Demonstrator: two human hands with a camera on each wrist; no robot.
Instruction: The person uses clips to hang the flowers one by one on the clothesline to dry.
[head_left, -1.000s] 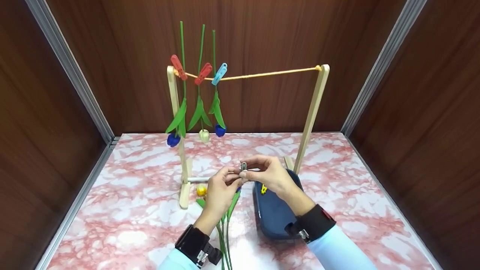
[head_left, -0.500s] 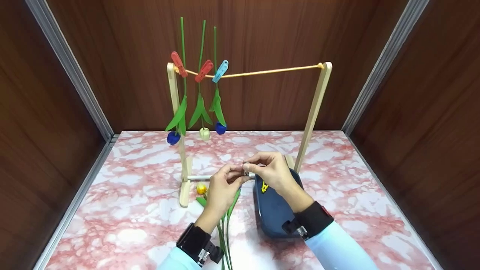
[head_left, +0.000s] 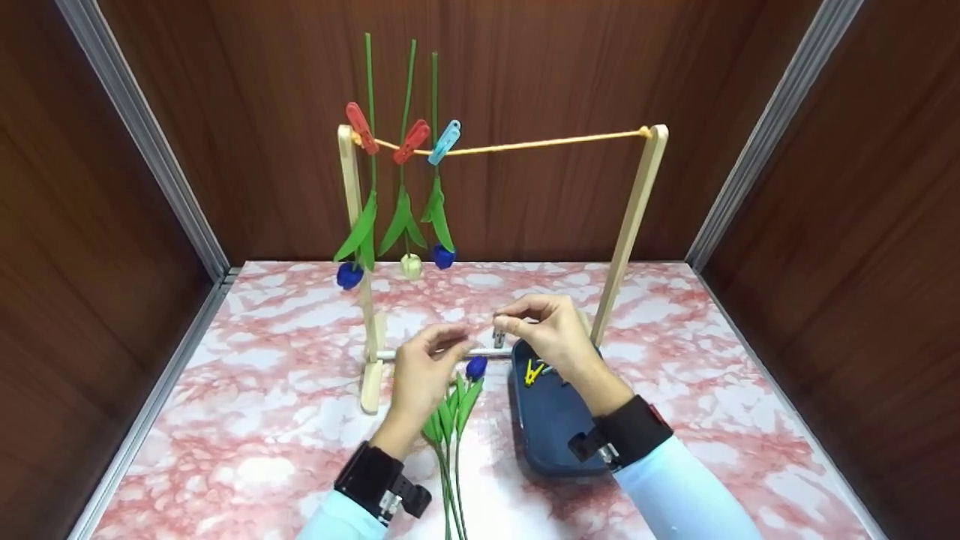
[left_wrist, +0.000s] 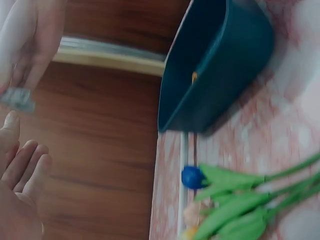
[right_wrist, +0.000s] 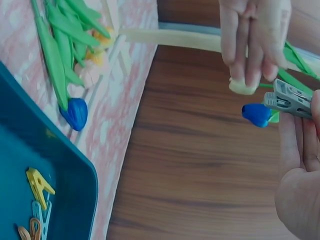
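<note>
My right hand (head_left: 553,335) pinches a grey clothespin (right_wrist: 289,99) between thumb and fingers, above the near side of the wooden rack's base. To its left, my left hand (head_left: 424,371) is held apart from the clothespin, fingers loosely bent and nothing in them. Beneath the left hand lies a bunch of artificial tulips on the table, with a blue tulip (head_left: 476,367) at the front; a yellow tulip (right_wrist: 100,47) and a pale pink tulip (right_wrist: 89,74) show in the right wrist view, hidden by the left hand in the head view.
A wooden rack holds an orange cord (head_left: 540,143). Two red clothespins (head_left: 412,141) and a blue clothespin (head_left: 445,142) fix three upside-down tulips at its left. Under my right forearm sits a dark blue bin (head_left: 551,435), with a yellow clothespin (right_wrist: 39,187) and other pegs inside.
The left hand has let go of the grey clothespin and drawn back to the left. The right hand now holds it alone, and the blue tulip has come into view.
</note>
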